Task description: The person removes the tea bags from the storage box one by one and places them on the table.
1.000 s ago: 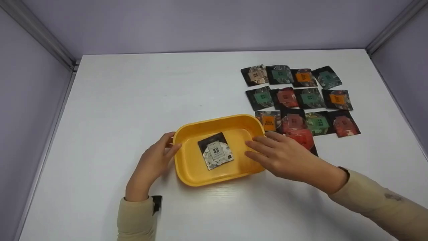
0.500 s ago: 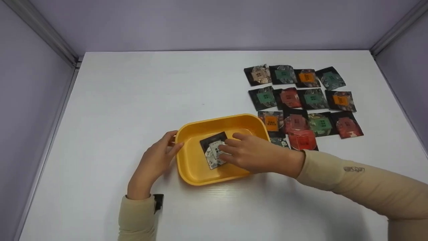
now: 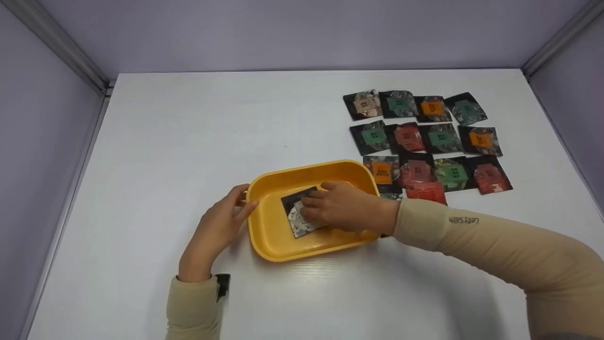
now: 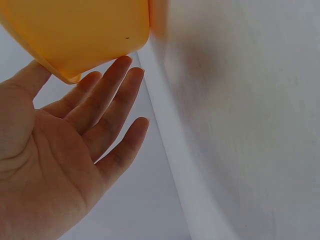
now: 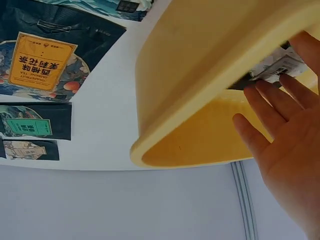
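A yellow plastic basin [image 3: 269,238] stands on the white table. My left hand [image 3: 219,224] holds its left end, thumb over the rim and fingers outside; the left wrist view shows those fingers [image 4: 107,97] spread against the outer wall. Inside the basin lies one black-and-white tea sachet [image 3: 302,227]. Over it is my right hand [image 3: 342,205], covering its right part. In the right wrist view, the right hand's fingers [image 5: 277,102] are nearly straight and reach the sachet [image 5: 282,65], without a visible grip on it.
Several tea sachets with orange, green, red and beige labels lie in rows right of the basin, including a jasmine grapefruit tea sachet [image 5: 42,62]. The nearest sachets touch or pass behind the basin's right end. A black object [image 3: 223,285] shows beside my left sleeve. Pale walls surround the table.
My right hand has moved left from the basin's right rim to the sachet inside. My left hand keeps its hold, and the basin and its sachet stay almost where they were.
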Demonstrator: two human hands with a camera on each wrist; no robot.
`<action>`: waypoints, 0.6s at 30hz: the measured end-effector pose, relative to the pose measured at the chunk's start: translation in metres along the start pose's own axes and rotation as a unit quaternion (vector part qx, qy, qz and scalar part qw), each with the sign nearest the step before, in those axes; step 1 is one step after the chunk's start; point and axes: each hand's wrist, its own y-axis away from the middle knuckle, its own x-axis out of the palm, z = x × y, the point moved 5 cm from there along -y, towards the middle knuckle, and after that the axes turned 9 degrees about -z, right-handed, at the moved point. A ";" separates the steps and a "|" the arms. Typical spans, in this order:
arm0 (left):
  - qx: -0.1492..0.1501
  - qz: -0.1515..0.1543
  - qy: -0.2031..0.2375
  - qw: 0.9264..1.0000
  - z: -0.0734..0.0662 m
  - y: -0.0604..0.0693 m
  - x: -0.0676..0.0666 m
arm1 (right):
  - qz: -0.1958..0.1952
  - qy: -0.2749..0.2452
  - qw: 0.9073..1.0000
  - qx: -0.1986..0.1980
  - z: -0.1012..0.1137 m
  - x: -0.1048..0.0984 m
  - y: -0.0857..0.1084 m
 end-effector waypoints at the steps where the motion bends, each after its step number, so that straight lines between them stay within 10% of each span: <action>1: 0.000 0.000 0.000 1.000 0.000 0.000 0.000 | 0.000 0.003 1.000 -0.003 0.000 0.000 0.000; 18: 0.012 -0.005 -0.003 1.000 0.000 -0.001 0.000 | -0.207 0.069 0.975 -0.047 0.014 -0.028 0.019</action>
